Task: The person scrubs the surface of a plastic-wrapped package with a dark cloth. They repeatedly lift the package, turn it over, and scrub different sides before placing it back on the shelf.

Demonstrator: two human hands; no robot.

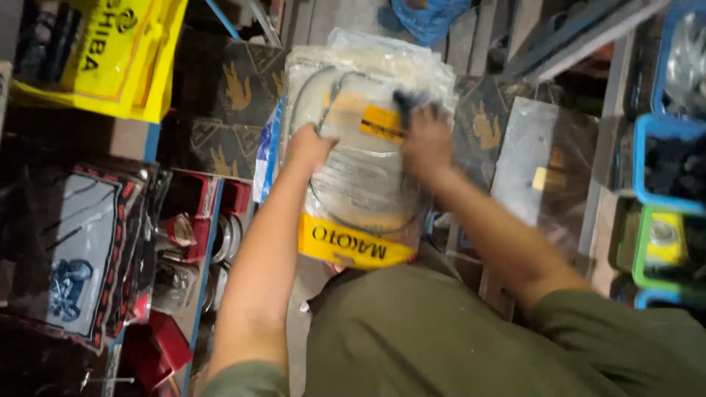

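We see blue-edged shelving (211, 220) at lower left, carrying red boxes (193, 202) and shiny metal rings (224, 239). Upper left, a yellow bag (110, 55) sits above dark printed cartons (228, 92). On the right, blue and green bins (665, 213) stand stacked on a grey metal rack (603, 140), dark parts inside.

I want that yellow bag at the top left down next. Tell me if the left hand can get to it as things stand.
Probably not right away: the left hand is pressed against the clear cable packet, with the right hand gripping it too. The yellow bag hangs apart, upper left, with nothing blocking it.
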